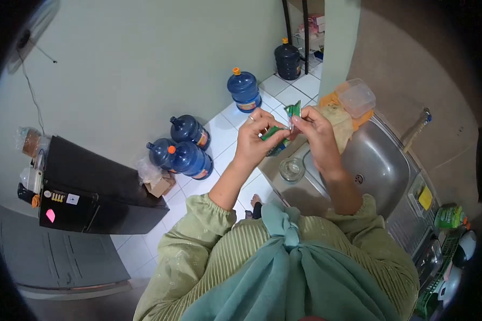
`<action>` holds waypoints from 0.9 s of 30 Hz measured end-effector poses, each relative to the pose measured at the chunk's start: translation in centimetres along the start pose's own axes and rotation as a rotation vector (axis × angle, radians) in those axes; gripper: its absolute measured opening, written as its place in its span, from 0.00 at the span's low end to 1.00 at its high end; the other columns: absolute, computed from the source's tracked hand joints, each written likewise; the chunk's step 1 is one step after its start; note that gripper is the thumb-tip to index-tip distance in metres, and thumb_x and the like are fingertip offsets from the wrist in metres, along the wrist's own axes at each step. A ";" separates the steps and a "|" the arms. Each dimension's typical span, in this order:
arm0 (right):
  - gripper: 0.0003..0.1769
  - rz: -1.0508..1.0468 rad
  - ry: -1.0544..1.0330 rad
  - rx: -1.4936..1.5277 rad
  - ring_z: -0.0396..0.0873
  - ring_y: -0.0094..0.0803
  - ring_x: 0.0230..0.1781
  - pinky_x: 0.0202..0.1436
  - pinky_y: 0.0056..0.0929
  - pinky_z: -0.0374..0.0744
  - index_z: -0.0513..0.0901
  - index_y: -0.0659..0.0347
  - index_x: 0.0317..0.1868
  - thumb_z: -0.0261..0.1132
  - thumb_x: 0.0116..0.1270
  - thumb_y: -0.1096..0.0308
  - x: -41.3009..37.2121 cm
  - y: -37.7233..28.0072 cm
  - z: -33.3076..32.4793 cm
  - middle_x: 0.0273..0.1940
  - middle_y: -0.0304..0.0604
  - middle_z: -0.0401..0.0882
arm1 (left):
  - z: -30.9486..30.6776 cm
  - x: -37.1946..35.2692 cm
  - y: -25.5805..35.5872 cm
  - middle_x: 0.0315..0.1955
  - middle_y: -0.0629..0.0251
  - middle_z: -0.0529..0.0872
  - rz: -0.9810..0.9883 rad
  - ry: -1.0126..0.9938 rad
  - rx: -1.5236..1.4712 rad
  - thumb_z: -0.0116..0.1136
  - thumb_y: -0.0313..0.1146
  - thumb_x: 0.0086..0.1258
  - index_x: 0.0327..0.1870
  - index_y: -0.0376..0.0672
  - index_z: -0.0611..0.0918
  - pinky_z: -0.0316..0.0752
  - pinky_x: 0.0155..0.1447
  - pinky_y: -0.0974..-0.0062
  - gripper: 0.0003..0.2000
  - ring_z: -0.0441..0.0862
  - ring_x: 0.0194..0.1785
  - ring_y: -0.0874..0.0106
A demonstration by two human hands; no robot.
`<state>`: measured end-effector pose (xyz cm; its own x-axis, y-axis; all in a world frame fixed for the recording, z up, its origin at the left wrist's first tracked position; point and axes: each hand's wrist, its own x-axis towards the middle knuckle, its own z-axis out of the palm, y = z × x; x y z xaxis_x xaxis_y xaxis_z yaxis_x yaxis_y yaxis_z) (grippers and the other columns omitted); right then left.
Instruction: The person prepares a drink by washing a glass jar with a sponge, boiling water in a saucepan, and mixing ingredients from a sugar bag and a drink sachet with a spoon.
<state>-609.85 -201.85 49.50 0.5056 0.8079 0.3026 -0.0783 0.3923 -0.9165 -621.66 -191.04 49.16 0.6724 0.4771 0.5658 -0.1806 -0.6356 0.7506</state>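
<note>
A small green sachet (273,134) is held up in front of me between both hands. My left hand (254,136), with a ring on one finger, pinches its lower part. The fingers of my right hand (317,131) are closed on its upper end (293,110), which sticks up above the fingertips. Printing on the sachet is too small to read. Below the hands, a clear glass jar (292,170) stands on the counter beside the sink; I cannot make out anything in it.
On the right is a steel sink (377,160) with a tap (426,115). A clear plastic container (356,99) lies on cloths (337,120) at its far edge. A yellow sponge (424,198) sits at its right. Several blue water jugs (243,91) and a black fridge (91,182) stand left.
</note>
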 end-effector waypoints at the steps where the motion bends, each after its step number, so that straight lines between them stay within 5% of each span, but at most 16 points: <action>1: 0.07 -0.010 0.041 0.047 0.70 0.19 0.26 0.32 0.18 0.69 0.73 0.64 0.30 0.58 0.65 0.70 0.2 0.7 -0.2 0.25 0.35 0.72 | 0.3 0.3 -0.7 0.30 0.66 0.78 -0.013 -0.008 0.015 0.70 0.30 0.50 0.31 0.41 0.84 0.69 0.38 0.78 0.09 0.73 0.36 0.74; 4: 0.07 -0.042 0.108 0.019 0.72 0.17 0.28 0.33 0.17 0.72 0.72 0.65 0.31 0.57 0.67 0.70 1.2 2.6 -1.3 0.26 0.35 0.72 | 0.7 0.0 -2.6 0.37 0.65 0.76 -0.033 -0.055 0.065 0.70 0.35 0.51 0.40 0.43 0.82 0.70 0.43 0.74 0.15 0.73 0.42 0.72; 8: 0.06 -0.162 0.197 -0.013 0.74 0.18 0.31 0.36 0.17 0.74 0.72 0.66 0.33 0.57 0.67 0.73 2.3 4.6 -1.8 0.28 0.36 0.72 | 1.0 -3.2 -4.5 0.45 0.62 0.75 -0.249 0.197 0.173 0.68 0.47 0.53 0.53 0.45 0.75 0.71 0.48 0.66 0.27 0.73 0.48 0.68; 10: 0.05 -0.246 0.240 -0.154 0.74 0.19 0.33 0.38 0.18 0.73 0.72 0.67 0.35 0.57 0.67 0.73 2.4 5.8 -1.7 0.31 0.37 0.72 | 1.4 -4.8 -4.7 0.47 0.60 0.74 -0.969 0.446 -0.604 0.61 0.56 0.56 0.57 0.42 0.70 0.71 0.51 0.64 0.33 0.74 0.49 0.65; 11: 0.05 -0.231 0.228 -0.150 0.74 0.19 0.33 0.38 0.18 0.73 0.72 0.67 0.35 0.57 0.67 0.73 2.4 6.6 -1.7 0.31 0.37 0.72 | 1.2 -5.7 -6.8 0.50 0.52 0.72 -1.121 0.300 -0.980 0.51 0.62 0.61 0.61 0.40 0.63 0.73 0.52 0.63 0.37 0.75 0.49 0.61; 14: 0.05 -0.266 0.144 -0.209 0.73 0.21 0.36 0.42 0.18 0.72 0.73 0.68 0.37 0.57 0.66 0.74 1.0 8.6 -1.4 0.33 0.38 0.73 | 1.6 -4.9 -3.6 0.49 0.52 0.74 -1.259 0.284 -1.402 0.51 0.64 0.59 0.56 0.37 0.67 0.77 0.45 0.68 0.37 0.78 0.47 0.62; 18: 0.06 -0.078 -0.037 -0.054 0.73 0.22 0.37 0.43 0.20 0.71 0.73 0.68 0.39 0.56 0.66 0.73 -1.3 9.5 -2.1 0.35 0.40 0.76 | 1.8 -4.3 -5.2 0.47 0.53 0.77 -1.133 0.204 -1.479 0.50 0.60 0.62 0.55 0.34 0.68 0.78 0.40 0.71 0.35 0.81 0.44 0.64; 20: 0.07 0.118 -0.043 -0.085 0.73 0.21 0.37 0.43 0.20 0.71 0.74 0.67 0.38 0.59 0.64 0.72 -2.2 10.1 -3.2 0.35 0.39 0.76 | 2.0 -5.0 -6.9 0.46 0.55 0.79 -1.049 0.169 -1.279 0.50 0.53 0.65 0.53 0.31 0.68 0.78 0.40 0.71 0.30 0.82 0.40 0.66; 23: 0.07 0.195 0.006 -0.200 0.72 0.20 0.35 0.41 0.20 0.71 0.75 0.66 0.35 0.62 0.59 0.72 -2.8 11.7 -4.4 0.33 0.36 0.75 | 2.5 -5.6 -8.5 0.49 0.56 0.78 -1.079 0.159 -1.271 0.49 0.42 0.66 0.60 0.39 0.64 0.78 0.41 0.74 0.24 0.81 0.43 0.68; 27: 0.07 0.038 0.106 -0.430 0.71 0.18 0.33 0.40 0.20 0.70 0.77 0.67 0.31 0.64 0.56 0.72 -3.0 12.1 -5.3 0.31 0.34 0.74 | 4.2 -5.2 -7.8 0.47 0.57 0.78 -1.013 0.221 -1.182 0.51 0.33 0.64 0.68 0.47 0.55 0.78 0.44 0.73 0.31 0.79 0.45 0.68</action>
<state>-607.75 -201.86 36.06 0.5959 0.7601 0.2592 0.2550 0.1269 -0.9586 -620.73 -191.09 38.97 0.7624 0.5369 -0.3612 -0.2454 0.7564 0.6063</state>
